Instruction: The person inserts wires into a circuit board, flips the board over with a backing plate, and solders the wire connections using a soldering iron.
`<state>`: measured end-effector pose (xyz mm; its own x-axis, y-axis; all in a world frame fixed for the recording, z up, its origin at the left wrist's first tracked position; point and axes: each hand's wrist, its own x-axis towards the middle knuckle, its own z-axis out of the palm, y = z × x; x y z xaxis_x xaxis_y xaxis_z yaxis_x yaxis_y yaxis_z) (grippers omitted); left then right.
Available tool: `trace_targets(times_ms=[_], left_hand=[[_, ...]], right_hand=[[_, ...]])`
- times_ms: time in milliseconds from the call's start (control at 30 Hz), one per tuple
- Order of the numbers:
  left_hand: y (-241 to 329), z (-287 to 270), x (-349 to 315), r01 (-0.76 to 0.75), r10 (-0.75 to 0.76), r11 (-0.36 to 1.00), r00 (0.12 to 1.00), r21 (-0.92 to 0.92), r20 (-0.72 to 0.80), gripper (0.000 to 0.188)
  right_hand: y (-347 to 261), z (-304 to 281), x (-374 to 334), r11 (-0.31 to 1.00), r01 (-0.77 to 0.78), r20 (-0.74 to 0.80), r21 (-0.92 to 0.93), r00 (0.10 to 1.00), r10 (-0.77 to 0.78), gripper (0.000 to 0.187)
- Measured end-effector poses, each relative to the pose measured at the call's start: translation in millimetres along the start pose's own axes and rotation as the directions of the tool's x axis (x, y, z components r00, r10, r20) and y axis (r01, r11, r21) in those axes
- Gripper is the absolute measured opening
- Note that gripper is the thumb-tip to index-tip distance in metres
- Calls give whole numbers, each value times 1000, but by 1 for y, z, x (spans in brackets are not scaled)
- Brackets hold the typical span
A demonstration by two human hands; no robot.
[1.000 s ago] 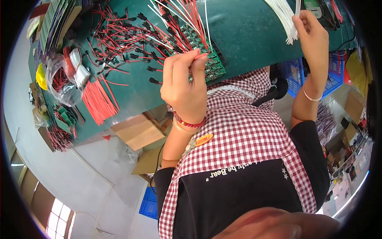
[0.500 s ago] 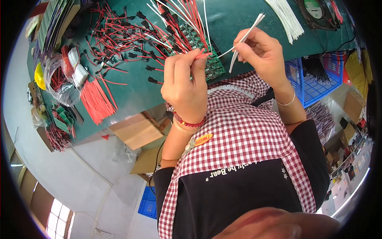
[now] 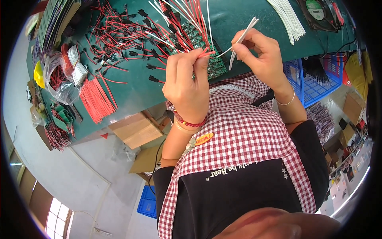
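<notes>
My left hand [image 3: 186, 79] is closed, pinching a few short red wires [image 3: 206, 53] between thumb and fingertips at the near edge of a green circuit board panel [image 3: 217, 67]. To its right, my right hand [image 3: 260, 53] is closed around a small bundle of white wires [image 3: 248, 28]. One white wire [image 3: 224, 52] sticks out of that bundle toward the board, its tip close to the board's right edge. Red wires with black connectors [image 3: 187, 34] and loose white wires rise from the board's far side; my left hand hides part of the panel.
A tangle of red-and-black connector leads [image 3: 115, 36] covers the green table [image 3: 131, 91] left of the board. Red wires [image 3: 96, 101] and a plastic bag [image 3: 63, 85] lie farther left. White wires [image 3: 288, 20] and a black fan [image 3: 318, 14] sit at the back right, above a blue crate [image 3: 318, 93].
My right hand has shifted slightly left with the white wires. My left hand has edged a little right, still pinching the red wires.
</notes>
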<state>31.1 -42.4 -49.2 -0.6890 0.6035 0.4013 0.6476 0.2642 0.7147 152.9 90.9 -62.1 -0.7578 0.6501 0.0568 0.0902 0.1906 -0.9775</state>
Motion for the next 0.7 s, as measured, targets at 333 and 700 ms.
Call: trace_targets(times_ms=[333,700], left_hand=[[-1,0,0,8,-8,1000,1000,-24,-4,13],[-1,0,1,4,-4,1000,1000,-10,-3,13]], right_hand=[[1,0,2,999,24,-13,-37,1000,-24,9],[-4,1,5,995,68,20,-74,998,-67,9]])
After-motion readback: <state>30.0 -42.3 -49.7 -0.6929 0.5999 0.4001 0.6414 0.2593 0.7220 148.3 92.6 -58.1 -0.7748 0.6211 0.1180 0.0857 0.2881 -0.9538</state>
